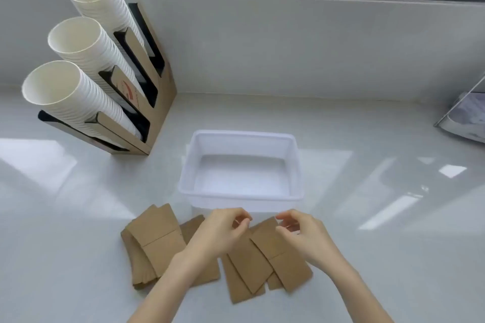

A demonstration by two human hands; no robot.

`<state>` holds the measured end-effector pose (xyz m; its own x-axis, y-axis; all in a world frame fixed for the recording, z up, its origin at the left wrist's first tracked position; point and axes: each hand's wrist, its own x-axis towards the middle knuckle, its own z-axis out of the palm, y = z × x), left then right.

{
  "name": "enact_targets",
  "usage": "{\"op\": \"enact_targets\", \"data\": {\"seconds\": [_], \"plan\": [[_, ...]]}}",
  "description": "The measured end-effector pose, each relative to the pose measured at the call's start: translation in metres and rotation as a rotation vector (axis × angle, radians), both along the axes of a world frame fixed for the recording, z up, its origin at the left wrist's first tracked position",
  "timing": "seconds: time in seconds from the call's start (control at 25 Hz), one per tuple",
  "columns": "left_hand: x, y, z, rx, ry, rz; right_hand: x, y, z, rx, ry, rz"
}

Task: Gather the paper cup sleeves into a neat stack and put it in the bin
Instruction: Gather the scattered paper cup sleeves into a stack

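Sleeves (252, 265) fanned loose on near surface (78, 217), just short of empty bin (295, 165). Gathering step barely begun. Left hand (220, 231), right hand (307, 233) hover above, grip half-curled, holding nothing. Next: sweep piles together, square edges.

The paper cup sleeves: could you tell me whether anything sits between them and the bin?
Nothing visible does. The sleeves lie scattered on the counter just in front of the open, empty bin. Both the left hand and right hand hover over them.
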<state>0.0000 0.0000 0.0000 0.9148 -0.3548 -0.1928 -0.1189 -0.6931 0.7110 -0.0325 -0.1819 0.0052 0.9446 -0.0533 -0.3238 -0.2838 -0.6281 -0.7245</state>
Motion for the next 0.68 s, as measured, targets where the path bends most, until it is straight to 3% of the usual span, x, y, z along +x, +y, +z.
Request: {"op": "enact_targets", "data": {"seconds": [0.4,0.68], "plan": [[-0.009,-0.022,-0.033,0.164,0.054,-0.017,-0.013,0.002,-0.031,-0.275,0.157,0.045],[-0.01,-0.028,-0.035,0.189,0.07,-0.04,-0.01,0.004,-0.033,-0.265,0.17,0.036]]}}
